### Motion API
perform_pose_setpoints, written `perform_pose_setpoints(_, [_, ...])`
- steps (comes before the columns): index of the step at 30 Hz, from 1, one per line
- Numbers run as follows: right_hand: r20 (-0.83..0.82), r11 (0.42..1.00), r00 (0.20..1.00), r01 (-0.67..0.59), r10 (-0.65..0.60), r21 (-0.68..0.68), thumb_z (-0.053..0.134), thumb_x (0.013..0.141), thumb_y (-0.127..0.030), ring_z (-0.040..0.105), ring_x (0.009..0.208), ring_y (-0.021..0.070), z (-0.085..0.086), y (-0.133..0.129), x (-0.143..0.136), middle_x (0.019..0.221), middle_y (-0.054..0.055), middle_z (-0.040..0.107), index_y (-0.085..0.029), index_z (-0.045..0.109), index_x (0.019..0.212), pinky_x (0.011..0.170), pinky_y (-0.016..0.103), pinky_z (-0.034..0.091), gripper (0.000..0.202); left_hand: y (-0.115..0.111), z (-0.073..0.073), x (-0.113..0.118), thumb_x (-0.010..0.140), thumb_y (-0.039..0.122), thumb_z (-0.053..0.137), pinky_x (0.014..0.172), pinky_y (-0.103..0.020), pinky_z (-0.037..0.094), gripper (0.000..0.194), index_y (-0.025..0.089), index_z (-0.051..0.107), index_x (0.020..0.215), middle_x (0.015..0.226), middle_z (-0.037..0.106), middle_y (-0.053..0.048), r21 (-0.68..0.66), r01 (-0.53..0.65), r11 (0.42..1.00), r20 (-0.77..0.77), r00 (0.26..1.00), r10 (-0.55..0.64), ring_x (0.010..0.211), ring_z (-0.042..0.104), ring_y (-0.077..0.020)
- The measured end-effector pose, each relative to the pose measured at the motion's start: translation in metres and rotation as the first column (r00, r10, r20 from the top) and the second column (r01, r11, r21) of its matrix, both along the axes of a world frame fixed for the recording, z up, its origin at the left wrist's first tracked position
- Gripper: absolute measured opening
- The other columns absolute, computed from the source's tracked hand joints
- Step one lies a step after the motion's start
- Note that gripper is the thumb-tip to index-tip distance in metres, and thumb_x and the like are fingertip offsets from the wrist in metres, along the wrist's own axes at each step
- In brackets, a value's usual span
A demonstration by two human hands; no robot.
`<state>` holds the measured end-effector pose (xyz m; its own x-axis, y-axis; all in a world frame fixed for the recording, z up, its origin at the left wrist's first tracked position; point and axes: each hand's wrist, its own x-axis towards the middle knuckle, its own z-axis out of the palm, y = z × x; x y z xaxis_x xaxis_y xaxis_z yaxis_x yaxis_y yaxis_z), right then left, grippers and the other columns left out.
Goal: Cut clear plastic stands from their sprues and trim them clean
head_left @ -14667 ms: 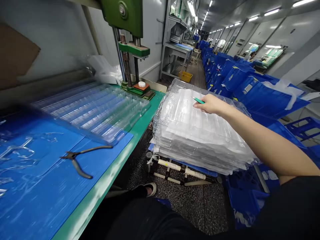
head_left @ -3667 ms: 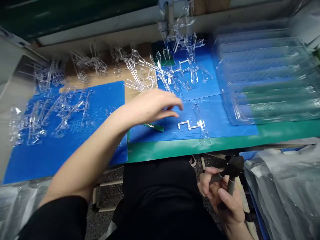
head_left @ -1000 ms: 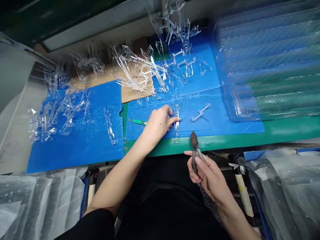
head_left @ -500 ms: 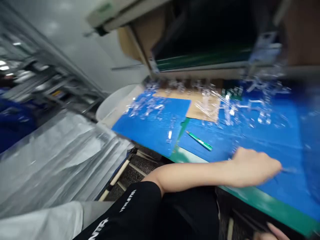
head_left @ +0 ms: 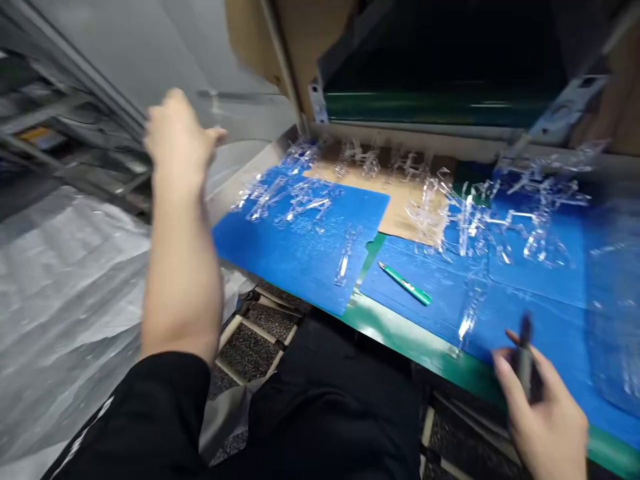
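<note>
The fingers (head_left: 550, 377) of the right hand (head_left: 550, 423) are wrapped around one pair of pliers (head_left: 523, 367), its dark metal head pointing up and its grey handles partly hidden in the grip. The left hand (head_left: 180, 143) is raised well apart at far left, smeared by motion, thumb sticking out; a small pale blur shows by the thumb, and I cannot tell whether it is held.

Two clear, glossy plastic strips lie singly: a right strip (head_left: 469, 320) near the front edge of the green worktop (head_left: 400, 333), left of the pliers, and a left strip (head_left: 345, 259) on the smooth left blue sheet (head_left: 300, 260). One slim green pen (head_left: 407, 283) lies slantwise between them. Beyond, spiky clear pieces (head_left: 467, 217) heap over matt brown cardboard (head_left: 400, 213) and blue sheeting, too tangled to count. One ridged clear tray (head_left: 620, 320) is cut off at right, its shape faint. At left, crinkled whitish film (head_left: 75, 267) runs out of view, partly behind the forearm.
</note>
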<state>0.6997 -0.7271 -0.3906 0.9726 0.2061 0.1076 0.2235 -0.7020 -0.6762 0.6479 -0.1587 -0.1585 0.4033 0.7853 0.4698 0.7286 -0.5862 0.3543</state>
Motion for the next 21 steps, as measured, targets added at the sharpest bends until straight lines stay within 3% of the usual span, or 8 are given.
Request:
perform_pose_setpoints(2, [0.112, 0.99, 0.993, 0.049, -0.034, -0.135, 0.058, 0.098, -0.068, 0.074, 0.109, 0.0432, 0.01, 0.01, 0.018, 0.121, 0.019, 0.077, -0.02, 0.07, 0.146, 0.095, 0.055, 0.056, 0.068, -0.007, -0.022, -0.011, 0.103, 0.038, 0.079, 0.117, -0.046, 0.043, 0.027, 0.023, 0.073, 0.125, 0.106, 0.078, 0.003, 0.089, 0.197, 0.976, 0.006, 0.98, -0.198, 0.117, 0.065, -0.0258])
perform_pose_setpoints(4, [0.141, 0.941, 0.986, 0.127, -0.086, -0.314, 0.055, 0.101, -0.061, 0.071, 0.112, 0.0424, 0.017, 0.018, 0.039, 0.126, 0.022, 0.074, -0.018, 0.069, 0.148, 0.093, 0.053, 0.053, 0.066, -0.052, -0.058, -0.017, 0.104, 0.043, 0.076, 0.096, -0.036, 0.049, 0.021, 0.023, 0.077, 0.11, 0.093, 0.075, 0.001, -0.006, 0.417, 0.909, -0.082, 0.906, -0.416, 0.09, 0.063, -0.0203])
perform_pose_setpoints(6, [0.148, 0.868, 0.975, 0.216, -0.166, -0.446, 0.054, 0.104, -0.056, 0.068, 0.115, 0.041, 0.022, 0.021, 0.056, 0.133, 0.025, 0.072, -0.017, 0.067, 0.152, 0.089, 0.051, 0.051, 0.063, -0.125, -0.099, -0.015, 0.101, 0.042, 0.081, 0.075, -0.032, 0.045, 0.021, 0.021, 0.077, 0.101, 0.088, 0.075, -0.002, -0.163, 0.547, 0.821, -0.153, 0.808, -0.568, 0.079, 0.063, -0.0204])
perform_pose_setpoints(10, [0.161, 0.779, 0.954, 0.298, -0.252, -0.552, 0.056, 0.106, -0.053, 0.063, 0.119, 0.0415, 0.017, 0.016, 0.073, 0.137, 0.028, 0.067, -0.014, 0.067, 0.149, 0.086, 0.049, 0.049, 0.059, -0.281, -0.158, 0.004, 0.111, 0.04, 0.066, 0.066, -0.032, 0.043, 0.021, 0.02, 0.074, 0.109, 0.104, 0.08, -0.009, -0.439, 0.725, 0.531, -0.279, 0.452, -0.848, 0.093, 0.076, -0.029])
perform_pose_setpoints(12, [0.185, 0.744, 0.943, 0.331, -0.276, -0.581, 0.056, 0.106, -0.052, 0.061, 0.121, 0.043, 0.01, 0.013, 0.076, 0.137, 0.03, 0.066, -0.01, 0.068, 0.144, 0.088, 0.048, 0.049, 0.058, -0.339, -0.172, 0.019, 0.115, 0.033, 0.053, 0.07, -0.034, 0.05, 0.025, 0.017, 0.073, 0.112, 0.103, 0.079, -0.014, -0.513, 0.71, 0.482, -0.281, 0.392, -0.876, 0.096, 0.079, -0.0316])
perform_pose_setpoints(15, [0.249, 0.706, 0.922, 0.387, -0.296, -0.593, 0.051, 0.109, -0.051, 0.058, 0.127, 0.0454, -0.003, 0.013, 0.077, 0.139, 0.033, 0.064, -0.002, 0.061, 0.15, 0.094, 0.05, 0.049, 0.064, -0.394, -0.183, 0.048, 0.112, 0.033, 0.058, 0.081, -0.041, 0.059, 0.027, 0.009, 0.07, 0.12, 0.111, 0.076, -0.023, -0.506, 0.695, 0.51, -0.243, 0.453, -0.858, 0.102, 0.079, -0.037])
perform_pose_setpoints(18, [0.286, 0.707, 0.915, 0.402, -0.285, -0.582, 0.049, 0.11, -0.05, 0.056, 0.128, 0.0462, -0.013, 0.014, 0.078, 0.141, 0.033, 0.062, 0.0, 0.056, 0.155, 0.099, 0.052, 0.048, 0.067, -0.414, -0.188, 0.077, 0.113, 0.021, 0.052, 0.086, -0.044, 0.061, 0.026, 0.004, 0.067, 0.125, 0.112, 0.076, -0.029, -0.518, 0.654, 0.551, -0.235, 0.511, -0.827, 0.105, 0.08, -0.0386])
perform_pose_setpoints(21, [0.296, 0.732, 0.916, 0.395, -0.27, -0.555, 0.05, 0.109, -0.046, 0.056, 0.126, 0.0461, -0.016, 0.012, 0.081, 0.138, 0.033, 0.063, 0.0, 0.058, 0.15, 0.099, 0.055, 0.047, 0.062, -0.407, -0.183, 0.086, 0.111, 0.008, 0.042, 0.084, -0.041, 0.061, 0.029, 0.003, 0.066, 0.127, 0.112, 0.077, -0.027, -0.593, 0.634, 0.496, -0.222, 0.463, -0.858, 0.106, 0.082, -0.0366])
